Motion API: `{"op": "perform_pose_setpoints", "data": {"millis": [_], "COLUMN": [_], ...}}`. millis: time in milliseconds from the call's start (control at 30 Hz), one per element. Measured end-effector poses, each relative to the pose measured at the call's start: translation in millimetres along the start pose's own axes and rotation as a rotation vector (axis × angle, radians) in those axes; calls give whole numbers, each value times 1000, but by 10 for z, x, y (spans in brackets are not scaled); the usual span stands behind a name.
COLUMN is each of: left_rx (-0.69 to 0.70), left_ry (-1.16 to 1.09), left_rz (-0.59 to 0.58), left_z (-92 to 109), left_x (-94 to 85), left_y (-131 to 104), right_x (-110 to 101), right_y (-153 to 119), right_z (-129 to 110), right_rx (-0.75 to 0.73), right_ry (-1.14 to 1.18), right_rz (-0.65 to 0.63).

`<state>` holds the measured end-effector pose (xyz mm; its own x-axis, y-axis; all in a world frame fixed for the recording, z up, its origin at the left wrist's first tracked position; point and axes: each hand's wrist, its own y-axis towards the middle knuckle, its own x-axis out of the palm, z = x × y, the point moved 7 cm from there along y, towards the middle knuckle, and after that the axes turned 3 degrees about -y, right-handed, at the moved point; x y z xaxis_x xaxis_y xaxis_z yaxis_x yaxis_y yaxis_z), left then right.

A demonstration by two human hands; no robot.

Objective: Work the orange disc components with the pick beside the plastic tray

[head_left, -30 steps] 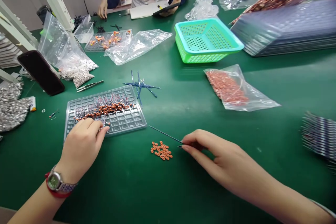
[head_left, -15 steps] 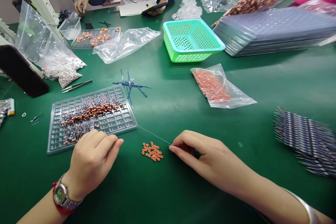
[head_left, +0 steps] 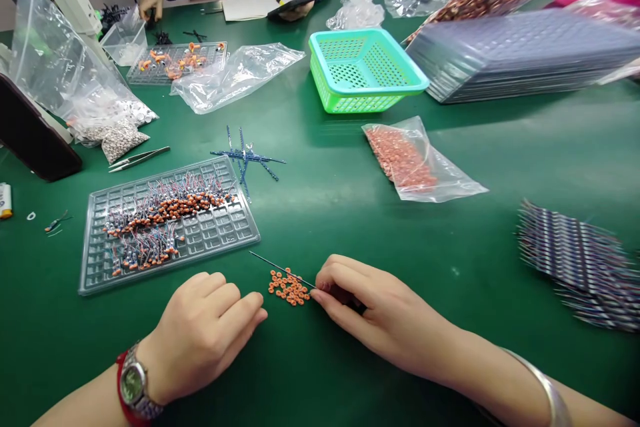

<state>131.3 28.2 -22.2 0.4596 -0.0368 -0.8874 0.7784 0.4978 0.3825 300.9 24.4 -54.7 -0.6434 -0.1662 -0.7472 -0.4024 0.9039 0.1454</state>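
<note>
- The right hand [head_left: 385,313] pinches one end of a thin dark rod [head_left: 275,266] between thumb and forefinger, the grip narrow and close to that end.
- The left hand [head_left: 203,337] is loosely curled just left of the loose orange rings [head_left: 290,288], thumb beside the forefinger; I cannot tell whether its fingers hold anything.
- The rod slants up and left across the upper edge of the rings, which lie on the worktop [head_left: 320,227] between the two hands. Whether it touches any of them is unclear.
- For good control, a light, steady pinch would seem best, with the wrist low so that the far tip does not waver.
- The rings look small and easily scattered, so gentle contact, one ring at a time, would likely suit them better than a sweep.
- The rod looks slim and smooth; the rings are matte, round and pierced, in one loose patch.
- Behind the left hand, a clear plastic tray [head_left: 215,233] has a grid of shallow square pockets and carries orange-tipped wired parts [head_left: 175,203], their fine leads bristling upward.
- Beyond, a crinkled clear bag [head_left: 400,160] holds many orange pieces, and narrow blue strips [head_left: 247,157] lie crossed near the tray.
- Slim metal tweezers [head_left: 140,158] rest behind the tray; a ribbed bundle of dark wires [head_left: 575,267] lies far right.
</note>
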Motion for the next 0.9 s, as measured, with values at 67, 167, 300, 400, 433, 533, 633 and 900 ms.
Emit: {"op": "perform_pose_setpoints", "data": {"millis": [67,167,300,400,433,533,633,900], "left_rx": [2,8,2,0,2,7,7,6], "left_ry": [1,-3,-1,-3,-4,-6,-8,-12], "left_rz": [7,12,6,10,12,18,22,27], "left_z": [-4,11,16,7,5,6,7,3], "left_x": [-12,-28,-24,-23,-24,-28,-31,-33], "left_y": [-1,-11,-26,-18,-12,3,4,-1], "right_x": [9,26,53,61,61,59,46,22], "right_y": [-5,-14,-27,-28,-27,-24,-19,7], "right_z": [0,-6,-13,-17,-18,-16,-16,-29], "right_rx": [0,1,6,7,7,13,20,19], "right_ry": [4,7,10,17,19,24,36,79], "right_rz": [-7,-20,-49,-59,-61,-66,-60,-29]}}
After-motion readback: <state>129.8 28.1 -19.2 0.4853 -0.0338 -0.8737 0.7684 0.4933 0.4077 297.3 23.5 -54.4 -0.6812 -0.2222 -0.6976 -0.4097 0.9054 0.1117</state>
